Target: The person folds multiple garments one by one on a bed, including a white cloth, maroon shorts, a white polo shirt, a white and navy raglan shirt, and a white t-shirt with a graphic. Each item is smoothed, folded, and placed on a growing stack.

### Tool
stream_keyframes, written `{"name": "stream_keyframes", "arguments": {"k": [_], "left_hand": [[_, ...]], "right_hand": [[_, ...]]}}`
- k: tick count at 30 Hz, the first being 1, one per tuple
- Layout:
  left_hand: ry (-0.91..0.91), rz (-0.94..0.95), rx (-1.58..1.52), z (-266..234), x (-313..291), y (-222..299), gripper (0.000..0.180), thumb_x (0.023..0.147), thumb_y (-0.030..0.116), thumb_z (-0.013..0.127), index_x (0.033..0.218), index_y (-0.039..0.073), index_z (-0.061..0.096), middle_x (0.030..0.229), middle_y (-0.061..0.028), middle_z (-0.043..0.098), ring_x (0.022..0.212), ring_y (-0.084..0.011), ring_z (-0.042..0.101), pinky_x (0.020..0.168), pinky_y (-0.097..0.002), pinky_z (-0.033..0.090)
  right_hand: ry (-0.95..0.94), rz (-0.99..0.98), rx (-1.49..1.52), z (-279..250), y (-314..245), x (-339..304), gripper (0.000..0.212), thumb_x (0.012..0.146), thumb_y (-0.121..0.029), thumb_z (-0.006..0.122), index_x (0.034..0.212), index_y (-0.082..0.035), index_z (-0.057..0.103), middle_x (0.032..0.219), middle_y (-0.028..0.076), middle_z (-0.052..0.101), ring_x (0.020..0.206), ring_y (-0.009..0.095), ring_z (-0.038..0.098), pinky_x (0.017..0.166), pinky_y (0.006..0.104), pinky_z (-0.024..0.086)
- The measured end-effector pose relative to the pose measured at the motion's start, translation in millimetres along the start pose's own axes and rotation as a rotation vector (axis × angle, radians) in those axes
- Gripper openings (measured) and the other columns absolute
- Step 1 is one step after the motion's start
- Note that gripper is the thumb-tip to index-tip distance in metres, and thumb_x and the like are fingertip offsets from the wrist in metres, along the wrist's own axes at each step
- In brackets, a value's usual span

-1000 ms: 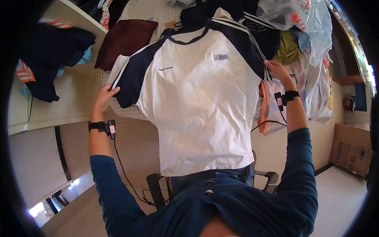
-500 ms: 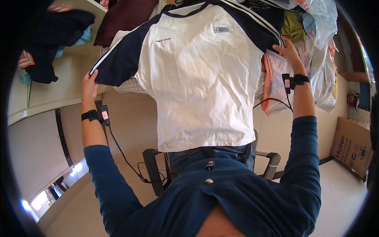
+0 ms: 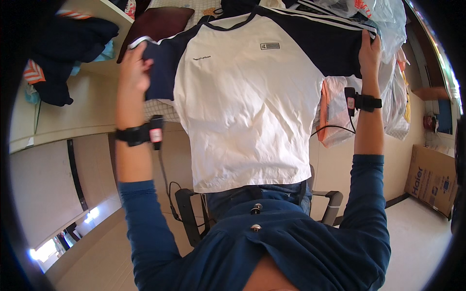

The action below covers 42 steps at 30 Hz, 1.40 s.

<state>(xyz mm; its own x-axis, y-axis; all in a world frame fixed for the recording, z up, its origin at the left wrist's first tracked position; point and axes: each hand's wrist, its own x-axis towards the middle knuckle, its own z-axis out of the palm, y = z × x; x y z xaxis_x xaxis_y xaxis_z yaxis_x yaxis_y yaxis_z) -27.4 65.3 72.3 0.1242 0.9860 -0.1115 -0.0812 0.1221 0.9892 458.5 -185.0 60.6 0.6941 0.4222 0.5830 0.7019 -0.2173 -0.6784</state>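
Observation:
A white T-shirt (image 3: 242, 111) with dark navy sleeves is spread in front of me. Its neckline points away from me, and its hem hangs towards my lap. My left hand (image 3: 134, 70), slightly blurred, is closed on the edge of the left navy sleeve (image 3: 164, 63), which has a white stripe along it. At the far right, my right hand (image 3: 370, 56) pinches the end of the right sleeve (image 3: 320, 46), with white stripes running along its upper side. Both sleeves are stretched outwards. Soft wrinkles cross the lower body of the shirt.
Beneath the shirt is a checked cloth surface (image 3: 162, 110). A maroon cushion or cloth (image 3: 155, 29) lies behind on the left, near dark clothes on a shelf (image 3: 73, 48). Clear plastic bags (image 3: 388, 29) crowd the right. Chair armrests (image 3: 332, 206) flank me; a cardboard box (image 3: 432, 179) stands far right.
My left hand has moved up and inwards, bringing the left sleeve's end with it. My right hand has shifted slightly outwards and farther away, pulling the right sleeve wider.

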Motion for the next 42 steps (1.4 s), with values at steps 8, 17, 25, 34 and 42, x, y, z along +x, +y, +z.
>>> {"name": "stream_keyframes", "arguments": {"k": [8,17,25,34,42], "left_hand": [[-0.569,-0.052,-0.444,138.3,-42.1,-61.6,0.05,0.09,0.017,0.06,0.133,0.004,0.037,0.122,-0.0131,0.048,0.108,-0.0201,0.054,0.095,-0.0348,0.044],[0.064,0.126,0.051,7.5,-71.9,-127.8,0.023,0.089,0.009,0.055,0.111,0.001,0.055,0.098,-0.0036,0.057,0.092,-0.0119,0.054,0.083,-0.0244,0.044],[-0.031,-0.372,0.247,-84.4,-172.2,-213.4,0.043,0.091,0.023,0.057,0.126,0.002,0.044,0.117,-0.0082,0.053,0.105,-0.0162,0.051,0.091,-0.0299,0.041],[-0.14,-0.562,0.36,-110.8,-216.4,-202.4,0.047,0.085,0.016,0.066,0.124,0.001,0.043,0.104,-0.0098,0.059,0.091,-0.0168,0.058,0.078,-0.0302,0.049],[-0.205,-0.368,0.412,-105.3,-216.8,-193.3,0.055,0.082,0.009,0.065,0.131,0.003,0.039,0.112,-0.0137,0.057,0.102,-0.022,0.057,0.085,-0.0331,0.047]], "right_hand": [[-0.408,0.3,0.491,62.3,-97.2,-43.3,0.04,0.088,-0.024,0.063,0.122,-0.007,0.051,0.083,-0.002,0.054,0.061,0.004,0.047,0.045,0.019,0.037],[-0.906,0.371,0.573,173.6,-152.1,-145.8,0.069,0.084,-0.023,0.068,0.137,0.003,0.032,0.083,0.007,0.063,0.07,0.012,0.059,0.061,0.0247,0.049],[-0.257,-0.35,-0.105,126.4,-54.9,-171.7,0.036,0.087,-0.031,0.057,0.12,-0.015,0.059,0.125,0.008,0.053,0.117,0.03,0.047,0.097,0.0432,0.037],[-0.739,0.197,0.359,15.0,35.2,-207.5,0.031,0.091,-0.024,0.056,0.11,0.0,0.06,0.103,0.014,0.063,0.096,0.021,0.058,0.084,0.0294,0.044],[-1.02,0.843,0.197,-63.6,60.0,-322.5,0.045,0.084,-0.026,0.065,0.118,0.002,0.053,0.101,0.01,0.063,0.089,0.017,0.06,0.08,0.0305,0.047]]}}
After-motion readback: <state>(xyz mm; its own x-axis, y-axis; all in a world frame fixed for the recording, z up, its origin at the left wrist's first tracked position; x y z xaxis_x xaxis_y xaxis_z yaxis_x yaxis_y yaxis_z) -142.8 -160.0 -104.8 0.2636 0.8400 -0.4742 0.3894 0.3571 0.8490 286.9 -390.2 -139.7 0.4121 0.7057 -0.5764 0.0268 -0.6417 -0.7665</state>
